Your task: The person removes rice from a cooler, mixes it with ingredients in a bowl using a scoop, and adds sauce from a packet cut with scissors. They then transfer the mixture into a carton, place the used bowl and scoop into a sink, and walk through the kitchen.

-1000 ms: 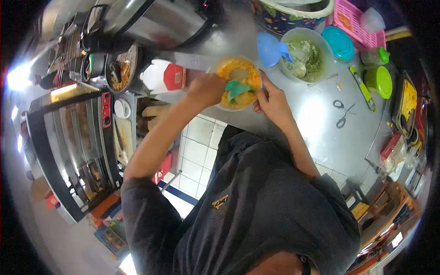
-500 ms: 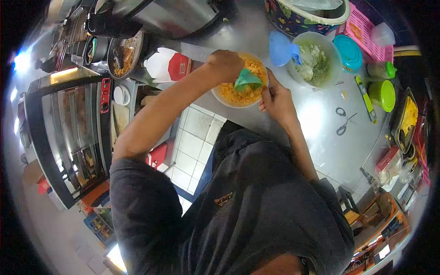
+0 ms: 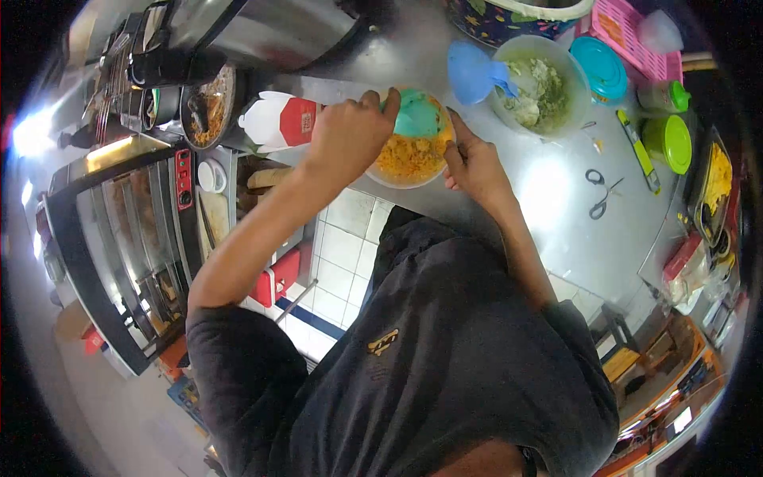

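A pale bowl (image 3: pixel 397 171) of orange-yellow crumbly food stands at the near edge of a steel counter (image 3: pixel 548 215). My left hand (image 3: pixel 347 137) grips a teal scoop (image 3: pixel 418 116), held over the far side of the bowl with its broad back turned toward me. Against the bowl's right rim rests my right hand (image 3: pixel 474 165), fingers on the rim, holding nothing else.
Behind the bowl, a blue scoop (image 3: pixel 470 71) leans in a bowl of green-white mix (image 3: pixel 537 84). A teal lid (image 3: pixel 602 67), green-lidded jars (image 3: pixel 668 143), scissors (image 3: pixel 600 195) and a pink basket (image 3: pixel 616 28) lie to the right. A red-white carton (image 3: pixel 278 121), a pan (image 3: pixel 208 107) and an oven (image 3: pixel 119 238) are on the left.
My left hand has carried the teal scoop from the middle of the orange food up toward the bowl's far rim, turning it over. My right hand has stayed at the right rim.
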`<control>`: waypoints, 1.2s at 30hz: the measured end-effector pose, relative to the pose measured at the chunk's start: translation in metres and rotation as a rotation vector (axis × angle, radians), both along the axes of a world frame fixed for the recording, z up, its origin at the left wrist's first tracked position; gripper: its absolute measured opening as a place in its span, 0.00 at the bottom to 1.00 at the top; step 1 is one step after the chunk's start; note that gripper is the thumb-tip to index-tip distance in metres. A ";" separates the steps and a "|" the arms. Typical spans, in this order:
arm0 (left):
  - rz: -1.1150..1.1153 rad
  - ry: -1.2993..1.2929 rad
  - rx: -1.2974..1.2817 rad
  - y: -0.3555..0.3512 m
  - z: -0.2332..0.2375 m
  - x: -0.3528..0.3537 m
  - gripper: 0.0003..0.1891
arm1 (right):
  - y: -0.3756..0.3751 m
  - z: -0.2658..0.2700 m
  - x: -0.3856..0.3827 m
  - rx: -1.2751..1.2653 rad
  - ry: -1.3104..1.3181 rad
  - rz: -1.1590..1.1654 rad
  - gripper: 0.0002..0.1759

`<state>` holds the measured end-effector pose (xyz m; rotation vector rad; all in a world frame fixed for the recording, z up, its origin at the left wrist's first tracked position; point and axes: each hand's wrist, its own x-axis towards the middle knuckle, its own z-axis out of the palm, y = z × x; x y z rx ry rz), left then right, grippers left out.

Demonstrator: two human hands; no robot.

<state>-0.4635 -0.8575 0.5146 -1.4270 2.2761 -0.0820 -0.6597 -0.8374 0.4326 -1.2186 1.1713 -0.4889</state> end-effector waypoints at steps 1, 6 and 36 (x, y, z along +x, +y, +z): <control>-0.045 -0.020 -0.047 0.007 -0.009 -0.003 0.27 | 0.000 -0.001 -0.001 0.003 0.004 -0.005 0.31; -0.213 0.162 0.148 0.006 -0.039 0.026 0.29 | 0.002 -0.005 0.000 -0.088 -0.023 -0.023 0.30; 0.055 -0.044 -0.197 0.030 -0.049 0.015 0.29 | 0.006 0.000 -0.002 -0.110 -0.009 -0.049 0.27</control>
